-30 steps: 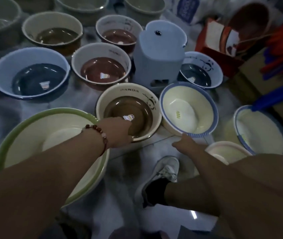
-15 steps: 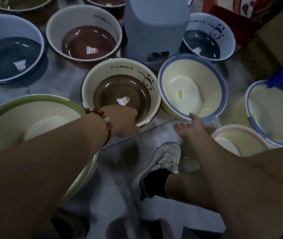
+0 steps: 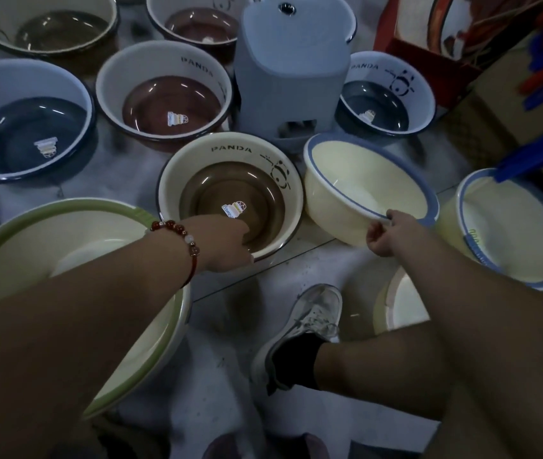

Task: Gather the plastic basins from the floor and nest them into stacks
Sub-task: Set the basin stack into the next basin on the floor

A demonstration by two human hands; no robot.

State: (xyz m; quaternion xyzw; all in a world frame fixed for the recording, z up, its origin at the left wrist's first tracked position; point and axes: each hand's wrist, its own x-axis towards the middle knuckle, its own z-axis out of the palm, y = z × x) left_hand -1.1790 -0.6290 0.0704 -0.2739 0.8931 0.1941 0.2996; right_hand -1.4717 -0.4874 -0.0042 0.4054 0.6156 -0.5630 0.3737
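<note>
Across the floor (image 3: pixel 296 270) lie many plastic basins, mouths up and mostly apart, so each rim is free to be taken. Nearest the person, the left hand (image 3: pixel 227 241) reaches over the near rim of the brown-bottomed panda basin (image 3: pixel 230 180); its fingers curl down over that edge, inside the wall, which reads as a grip on the rim, though the fingertips themselves are hidden. Beside it, the right hand (image 3: pixel 384 235) pinches the near rim of the blue-rimmed cream basin (image 3: pixel 363 187), fingers clamped on the blue edge. That basin tilts, its near side raised off the floor and its far side low, which suggests it is being lifted by the rim so it can be carried over another one.

Taking one basin in each hand looks like a way to bring two together and nest them; which goes into which I cannot tell, though the two seem close in width.

A larger green-rimmed basin (image 3: pixel 65 213) sits under the left forearm, and a second blue-rimmed basin (image 3: pixel 508 233) stands just right of the tilted one, perhaps its proper match. A grey plastic stool (image 3: pixel 290 77) stands among the basins behind. No stack shows yet, so the gathering seems barely begun.
</note>
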